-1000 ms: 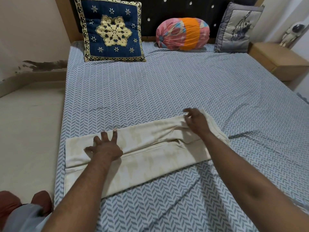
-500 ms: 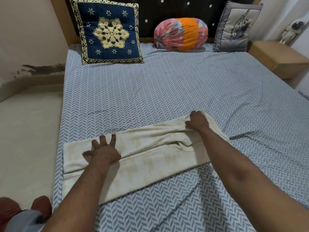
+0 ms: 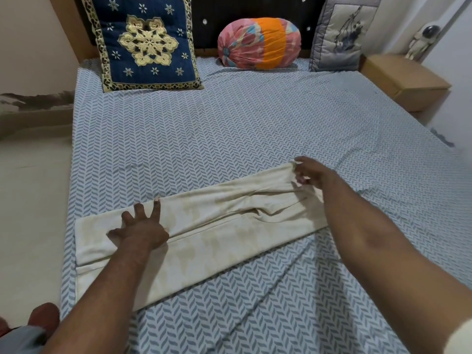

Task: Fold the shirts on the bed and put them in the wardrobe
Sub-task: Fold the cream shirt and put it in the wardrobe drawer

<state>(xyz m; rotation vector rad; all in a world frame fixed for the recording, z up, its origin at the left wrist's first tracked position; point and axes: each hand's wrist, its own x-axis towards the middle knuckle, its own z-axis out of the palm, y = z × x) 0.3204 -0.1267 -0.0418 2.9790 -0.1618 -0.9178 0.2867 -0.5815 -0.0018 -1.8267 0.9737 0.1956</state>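
A cream shirt [image 3: 219,233], folded lengthwise into a long strip, lies across the near part of the bed [image 3: 229,129]. My left hand [image 3: 143,228] presses flat on the strip's left part with fingers spread. At the strip's far right end, my right hand [image 3: 310,172] has its fingers curled around the upper corner of the fabric, which is bunched and creased there. No wardrobe is in view.
At the headboard stand a blue embroidered cushion [image 3: 146,43], a pink and orange bolster [image 3: 259,43] and a grey cushion [image 3: 339,34]. A wooden bedside table [image 3: 403,80] with a white figurine [image 3: 421,40] is at the right. Beige floor [image 3: 30,200] lies left of the bed.
My right hand has shifted slightly along the right end and gathered the corner. My left hand stays pressed on the shirt.
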